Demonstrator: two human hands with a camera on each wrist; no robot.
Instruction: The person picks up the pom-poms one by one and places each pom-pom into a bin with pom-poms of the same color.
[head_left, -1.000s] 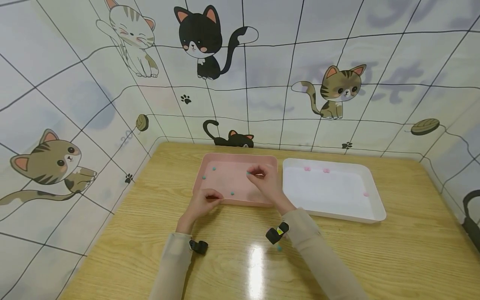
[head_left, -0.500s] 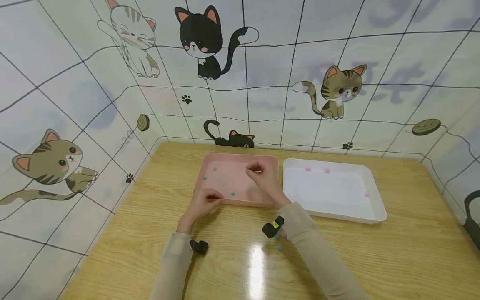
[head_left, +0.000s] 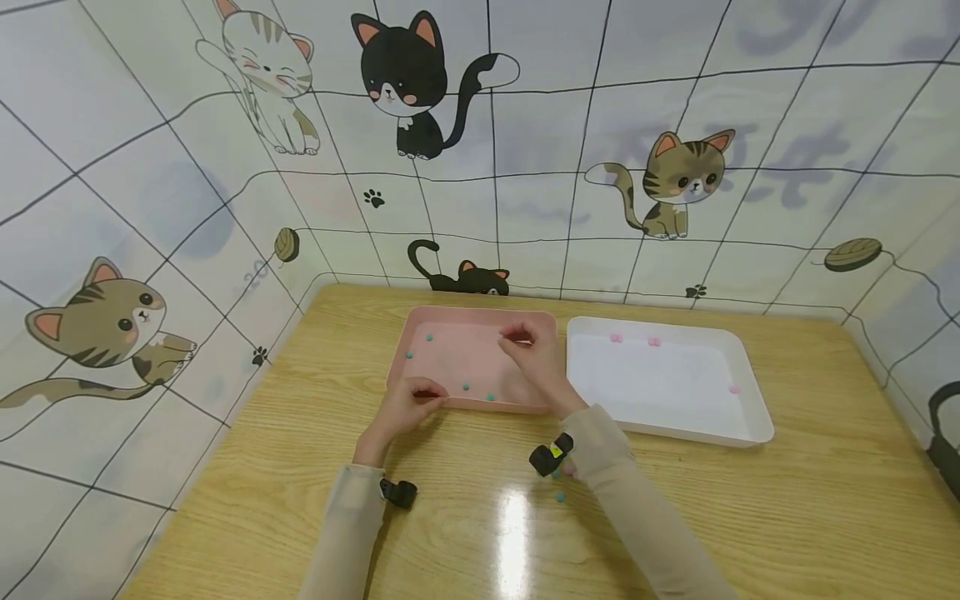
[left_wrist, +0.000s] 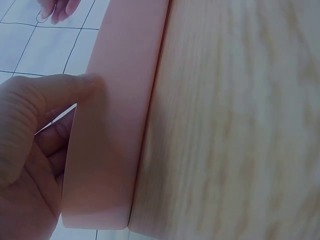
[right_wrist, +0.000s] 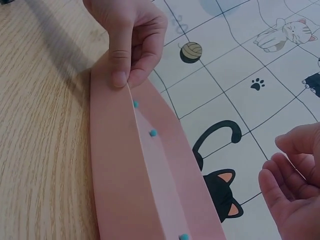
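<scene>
My left hand (head_left: 408, 406) pinches the near rim of a pink tray (head_left: 450, 321) at its front left part, thumb on the outer wall in the left wrist view. Above the right half of that tray hovers my right hand (head_left: 534, 354), its fingers loosely bent. The right wrist view shows a gap between its thumb and fingers, with nothing in it. Several small teal balls lie in the pink tray: one teal ball (head_left: 429, 337) at the back left, another teal ball (head_left: 491, 397) close to the front wall.
To the right stands a white tray (head_left: 652, 387) holding small pink pieces (head_left: 654, 342). On the wooden table (head_left: 450, 517), near the right wrist camera (head_left: 551, 455), lie a teal ball (head_left: 560, 497) and a pink piece (head_left: 569, 469), partly covered by the sleeve. A cat-patterned wall rises behind.
My right hand has let go of a teal ball, which now lies near the pink tray's front wall. That hand shifted slightly right. My left hand stayed on the rim.
</scene>
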